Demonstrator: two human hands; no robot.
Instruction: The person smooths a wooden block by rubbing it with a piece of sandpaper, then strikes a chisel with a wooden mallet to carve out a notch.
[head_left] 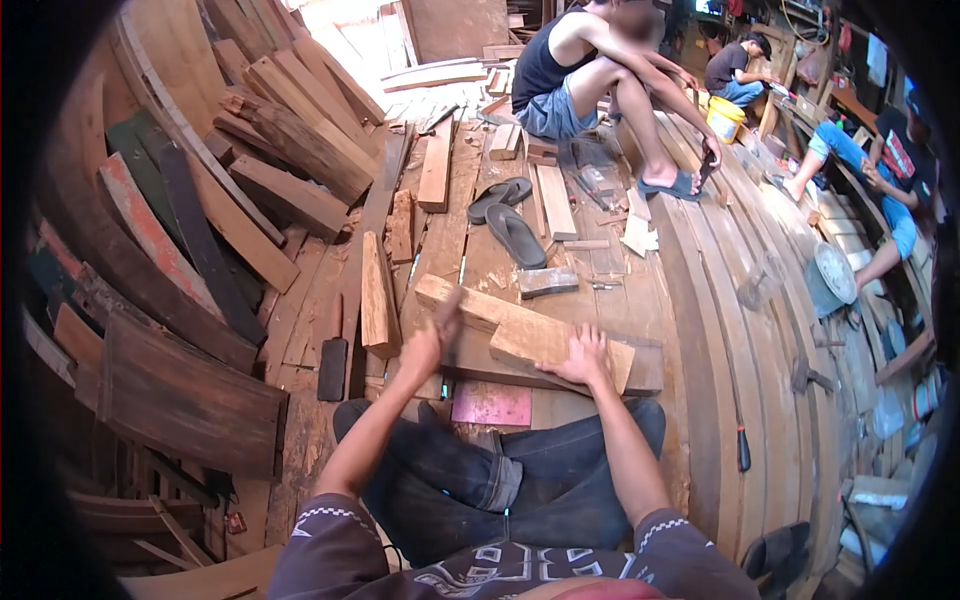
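My left hand (424,348) is closed around a brown, motion-smeared tool (449,305), whose kind I cannot make out. It is at the left part of a long pale timber piece (456,299). My right hand (582,356) grips a shorter pale wooden block (525,343) from above, with its fingers spread across the top. Both pieces rest slanted on a darker beam (645,368) in front of my legs. A pink flat piece (492,405) lies just below the beam, close to my crossed legs.
A dark flat-headed tool (333,368) lies left, beside an upright-looking wood block (378,300). Sandals (515,235) and a dark block (548,283) lie ahead. Leaning planks (300,195) line the left. A hammer (810,376) and screwdriver (743,450) lie right. Several people sit beyond.
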